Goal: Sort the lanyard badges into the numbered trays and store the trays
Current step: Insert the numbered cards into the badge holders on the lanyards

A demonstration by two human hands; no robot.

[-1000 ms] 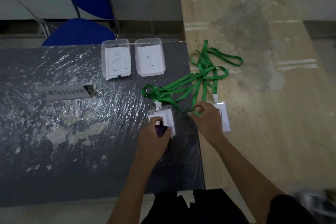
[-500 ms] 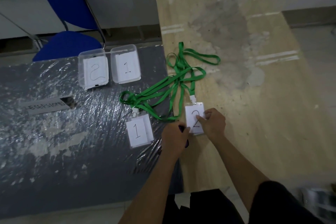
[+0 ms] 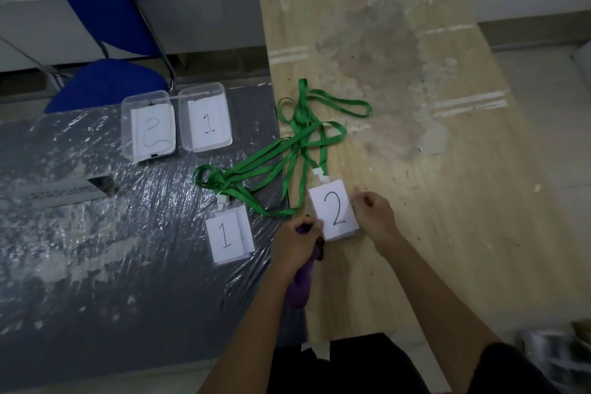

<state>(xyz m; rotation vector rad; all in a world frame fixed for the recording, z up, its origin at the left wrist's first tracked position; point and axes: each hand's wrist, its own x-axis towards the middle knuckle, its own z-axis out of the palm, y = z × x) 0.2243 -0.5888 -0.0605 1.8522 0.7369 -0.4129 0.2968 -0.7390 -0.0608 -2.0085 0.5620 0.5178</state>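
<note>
Two clear trays stand side by side at the back of the dark table, tray 2 (image 3: 128, 125) on the left and tray 1 (image 3: 184, 118) on the right, each with a numbered paper inside. Badge 1 (image 3: 227, 235) lies flat on the dark table. Badge 2 (image 3: 334, 209) lies on the wooden table. Tangled green lanyards (image 3: 300, 137) run from both badges. My right hand (image 3: 374, 214) pinches the right edge of badge 2. My left hand (image 3: 294, 243) grips a purple object (image 3: 302, 281) and touches the badge's lower left corner.
The dark table (image 3: 96, 265) is wrapped in shiny plastic film and butts against the wooden table (image 3: 415, 169). A grey label strip (image 3: 64, 192) lies at the left. A blue chair (image 3: 105, 80) stands behind the trays.
My left hand left badge 1 and moved right to badge 2. My right hand shifted to that badge's right edge, and its number 2 now shows.
</note>
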